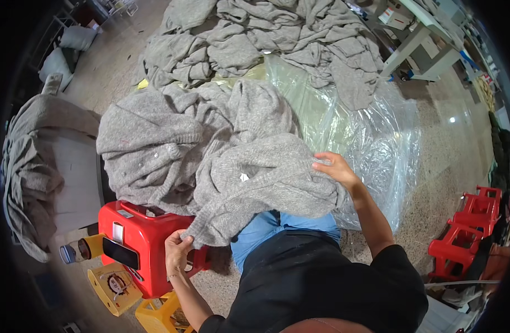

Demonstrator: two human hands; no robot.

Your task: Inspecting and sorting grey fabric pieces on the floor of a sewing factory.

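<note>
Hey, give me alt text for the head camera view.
A person's left hand pinches one end of a gray knit garment over the lap while the right hand touches its other side. Similar gray knits lie heaped beyond, partly on clear plastic sheeting. A red stool at left holds a dark phone.

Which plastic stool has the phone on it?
The red stool beside the left hand; the other red stools are far right; the yellow stool differs in colour.

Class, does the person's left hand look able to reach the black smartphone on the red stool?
Probably yes: the black smartphone lies uncovered near the left hand, though that hand pinches a grey knit sweater.
</note>
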